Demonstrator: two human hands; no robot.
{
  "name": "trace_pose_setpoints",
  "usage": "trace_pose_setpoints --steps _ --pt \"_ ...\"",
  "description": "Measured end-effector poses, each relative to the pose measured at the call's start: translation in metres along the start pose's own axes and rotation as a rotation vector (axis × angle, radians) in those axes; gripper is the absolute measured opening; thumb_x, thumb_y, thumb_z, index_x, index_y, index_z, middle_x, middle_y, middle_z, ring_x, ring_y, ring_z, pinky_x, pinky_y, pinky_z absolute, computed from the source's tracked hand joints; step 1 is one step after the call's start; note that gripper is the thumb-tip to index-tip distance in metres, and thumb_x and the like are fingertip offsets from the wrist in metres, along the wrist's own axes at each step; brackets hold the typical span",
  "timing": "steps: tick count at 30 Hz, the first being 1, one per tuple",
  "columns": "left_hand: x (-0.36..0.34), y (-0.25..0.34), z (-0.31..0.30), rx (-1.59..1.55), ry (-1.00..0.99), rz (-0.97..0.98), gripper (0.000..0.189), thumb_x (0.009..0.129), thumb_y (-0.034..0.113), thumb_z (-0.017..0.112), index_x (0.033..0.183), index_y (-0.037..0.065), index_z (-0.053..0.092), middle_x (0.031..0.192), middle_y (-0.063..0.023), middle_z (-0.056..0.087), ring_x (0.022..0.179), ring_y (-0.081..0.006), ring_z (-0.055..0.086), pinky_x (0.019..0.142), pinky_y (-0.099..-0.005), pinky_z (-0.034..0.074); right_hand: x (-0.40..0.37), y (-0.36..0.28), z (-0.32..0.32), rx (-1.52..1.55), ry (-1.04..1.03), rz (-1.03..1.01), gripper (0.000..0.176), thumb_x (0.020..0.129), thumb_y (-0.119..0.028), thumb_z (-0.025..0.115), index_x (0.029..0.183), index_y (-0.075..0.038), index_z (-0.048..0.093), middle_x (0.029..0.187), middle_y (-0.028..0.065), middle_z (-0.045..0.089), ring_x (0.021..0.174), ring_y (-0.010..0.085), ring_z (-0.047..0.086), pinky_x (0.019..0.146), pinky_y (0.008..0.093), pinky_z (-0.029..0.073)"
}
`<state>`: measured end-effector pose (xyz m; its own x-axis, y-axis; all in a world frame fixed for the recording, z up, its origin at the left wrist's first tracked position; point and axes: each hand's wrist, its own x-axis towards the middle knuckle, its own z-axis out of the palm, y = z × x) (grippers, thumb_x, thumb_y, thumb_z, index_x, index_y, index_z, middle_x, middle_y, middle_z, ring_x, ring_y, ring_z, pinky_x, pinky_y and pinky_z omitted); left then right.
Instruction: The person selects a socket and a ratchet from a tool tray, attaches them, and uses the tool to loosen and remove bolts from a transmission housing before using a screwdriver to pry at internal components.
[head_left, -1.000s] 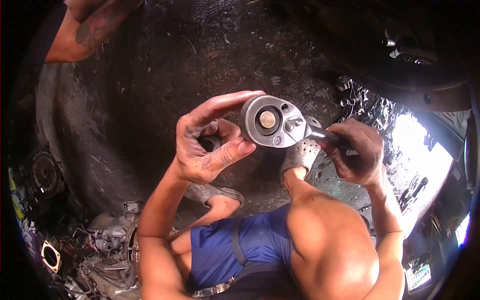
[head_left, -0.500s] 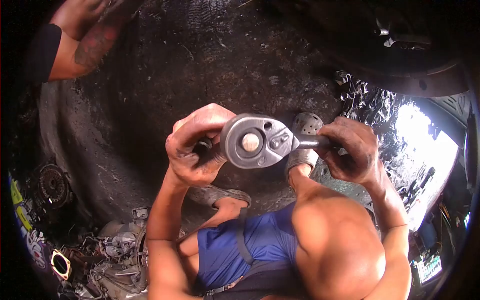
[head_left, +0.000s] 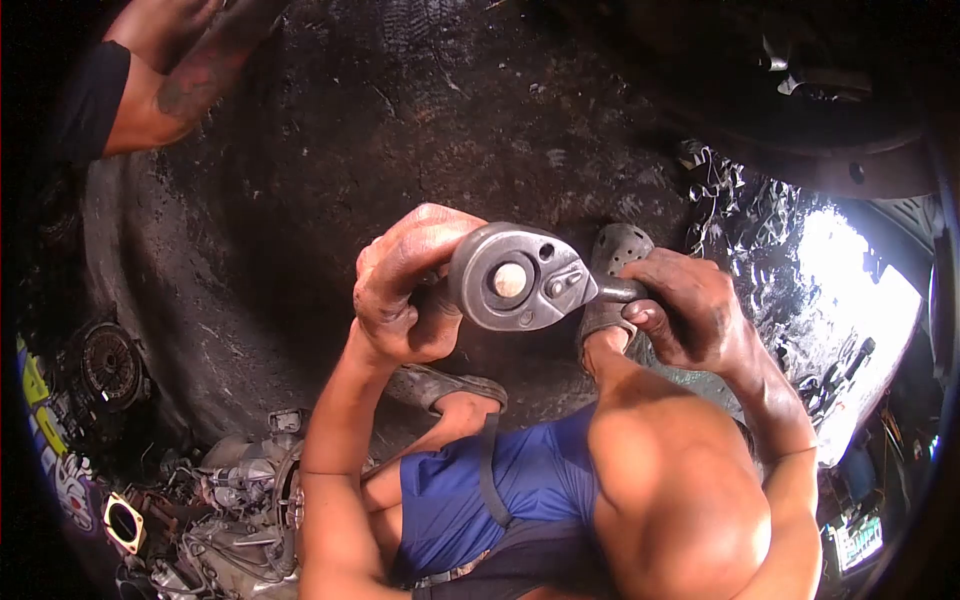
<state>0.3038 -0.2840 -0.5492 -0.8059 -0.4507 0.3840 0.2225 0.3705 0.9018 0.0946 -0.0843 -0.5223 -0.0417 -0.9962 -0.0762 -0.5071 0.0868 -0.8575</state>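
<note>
A grey metal ratchet wrench (head_left: pixel 535 285) is held up between my two hands, with its round head and selector lever facing me. My left hand (head_left: pixel 405 285) curls its fingers and thumb around the far left side of the head; what lies under the head is hidden. The short bit of handle that shows runs to the right into my right hand (head_left: pixel 690 310), which is closed on it with the thumb along the near side. The rest of the handle disappears inside that hand.
Another person's arm (head_left: pixel 165 95) reaches in at the upper left. Greasy engine parts (head_left: pixel 240 520), a round clutch-like disc (head_left: pixel 110 365) and a flat gasket (head_left: pixel 123 522) lie at the left. Small metal pieces (head_left: pixel 735 190) are scattered on the dark floor (head_left: pixel 480 120) at the right.
The ratchet's head and my left hand have shifted slightly to the right. My right hand has come a little closer to the head, and its thumb now shows.
</note>
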Motion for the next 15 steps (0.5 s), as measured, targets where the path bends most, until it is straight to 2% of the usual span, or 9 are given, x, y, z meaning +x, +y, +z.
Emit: trace_pose_setpoints --steps 3,6,10,11,13,15 --pt "0.001 0.0 0.004 0.079 0.018 0.046 0.025 0.081 0.0 0.065 0.105 -0.004 0.063 0.09 -0.0187 0.069 0.078 -0.0296 0.069 0.067 -0.0342 0.055 -0.004 -0.001 0.006 0.098 -0.022 0.081 0.027 0.096 -0.025 0.061 0.106 0.0 0.059 0.083 0.0179 0.063 0.078 0.0398 0.064 0.066 0.0464 0.051" --pt "0.005 0.006 0.007 0.259 0.034 0.063 0.023 0.083 0.003 0.066 0.105 -0.004 0.062 0.089 -0.0181 0.069 0.076 -0.0295 0.068 0.065 -0.0346 0.055 0.001 -0.011 0.003 0.175 -0.174 0.258 0.026 0.099 -0.025 0.055 0.103 0.0 0.056 0.081 0.0206 0.061 0.078 0.044 0.062 0.066 0.0501 0.049" --pt "0.005 0.002 0.024 0.287 0.161 0.134 0.022 0.094 0.007 0.056 0.11 -0.009 0.055 0.091 -0.017 0.064 0.072 -0.0236 0.06 0.063 -0.0328 0.05 0.005 -0.013 0.015 0.181 -0.147 0.228 0.022 0.101 -0.023 0.052 0.102 -0.001 0.051 0.078 0.0215 0.058 0.075 0.0452 0.061 0.064 0.0509 0.046" --pt "0.004 0.002 0.024 0.34 0.153 0.149 0.026 0.096 0.009 0.052 0.114 -0.01 0.051 0.093 -0.0173 0.062 0.076 -0.0236 0.059 0.065 -0.033 0.049 0.006 -0.014 0.018 0.174 -0.109 0.191 0.021 0.101 -0.022 0.052 0.102 -0.001 0.05 0.077 0.0216 0.058 0.074 0.0453 0.06 0.063 0.051 0.046" --pt "-0.001 -0.001 0.021 0.447 0.117 0.189 0.036 0.098 0.012 0.045 0.125 -0.012 0.043 0.1 -0.019 0.061 0.085 -0.0255 0.06 0.073 -0.0345 0.05 0.009 -0.02 0.022 0.205 -0.089 0.246 0.02 0.101 -0.021 0.053 0.101 -0.001 0.05 0.077 0.0216 0.057 0.074 0.0452 0.061 0.063 0.0512 0.046" --pt "-0.002 0.002 0.016 0.45 0.067 0.112 0.035 0.098 0.014 0.046 0.124 -0.01 0.044 0.1 -0.0179 0.062 0.085 -0.0261 0.062 0.074 -0.0347 0.051 0.011 -0.025 0.021 0.209 -0.085 0.303 0.022 0.101 -0.024 0.053 0.101 -0.002 0.05 0.078 0.0222 0.058 0.075 0.0458 0.061 0.063 0.0519 0.045"
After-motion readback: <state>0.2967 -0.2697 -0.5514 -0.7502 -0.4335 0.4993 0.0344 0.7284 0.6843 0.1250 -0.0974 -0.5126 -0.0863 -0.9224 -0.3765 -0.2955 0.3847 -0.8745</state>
